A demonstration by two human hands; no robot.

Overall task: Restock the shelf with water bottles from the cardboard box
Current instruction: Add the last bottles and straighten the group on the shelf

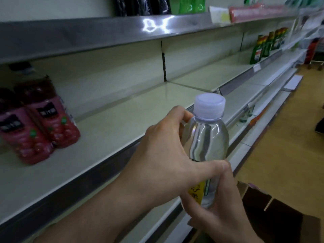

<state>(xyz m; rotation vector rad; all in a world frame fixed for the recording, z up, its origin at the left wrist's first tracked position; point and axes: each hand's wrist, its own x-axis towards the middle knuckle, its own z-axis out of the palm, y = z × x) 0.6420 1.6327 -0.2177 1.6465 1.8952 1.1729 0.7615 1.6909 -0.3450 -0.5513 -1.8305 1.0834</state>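
Observation:
A clear water bottle (208, 137) with a pale cap and a yellow label stands upright in front of the shelf edge, held in both hands. My left hand (163, 160) grips its upper body from the left, fingers curled round the shoulder. My right hand (219, 206) wraps the lower part around the label. The cream shelf (112, 123) lies just beyond the bottle, bare in its middle stretch. The open cardboard box (273, 211) sits at the lower right, its inside dark.
Pink-labelled drink bottles (40, 125) stand on the shelf at the left. Green bottles (263, 48) stand far along at the right. A metal shelf (105, 34) hangs above. The wooden floor (289, 146) runs along the aisle, with a shoe at the right edge.

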